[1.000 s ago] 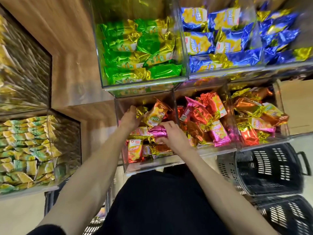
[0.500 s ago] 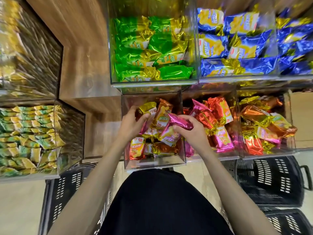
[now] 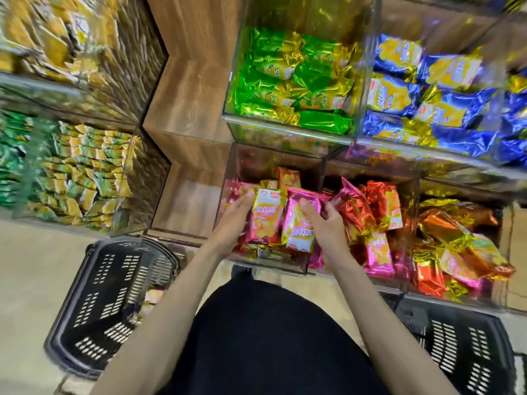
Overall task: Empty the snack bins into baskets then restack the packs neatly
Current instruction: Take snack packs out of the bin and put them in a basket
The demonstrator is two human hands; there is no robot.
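- Wooden shelving [image 3: 185, 95] carries clear plastic bins of foil snack packs, seen from above by a person standing close against it.
- Half a second ago the right hand held one pink pack raised by its end. Now that pack lies flat in the lower left bin [image 3: 225, 189], and the left hand has come forward from the back of the bin.
- Two packs sit side by side on top of the pile in this bin, long sides touching and printed faces up.
- Both the left pink pack [image 3: 266, 215] and the right pink pack [image 3: 299, 232] are shiny pink foil with a yellow picture panel.
- Orange and gold packs show behind and beneath them.
- The left hand [image 3: 233, 220] lies against the outer edge of the left pink pack, fingers nearly straight and touching it. Whether any finger hooks underneath is hidden.
- The right hand [image 3: 328, 223] pinches the right pink pack, thumb laid across its face and fingers curled at its right edge.
- Both bare forearms reach forward from the bottom of the view, over a black garment [image 3: 271, 337].
- Red and pink packs [image 3: 370, 212] fill the next bin to the right, and orange packs [image 3: 456, 246] the one beyond.
- On the shelf above sit green packs [image 3: 291, 89] and blue packs [image 3: 422, 101].
- A black slotted basket [image 3: 108, 303] stands on the floor at lower left, showing more fully than before. A second black basket [image 3: 462, 352] stands at lower right.
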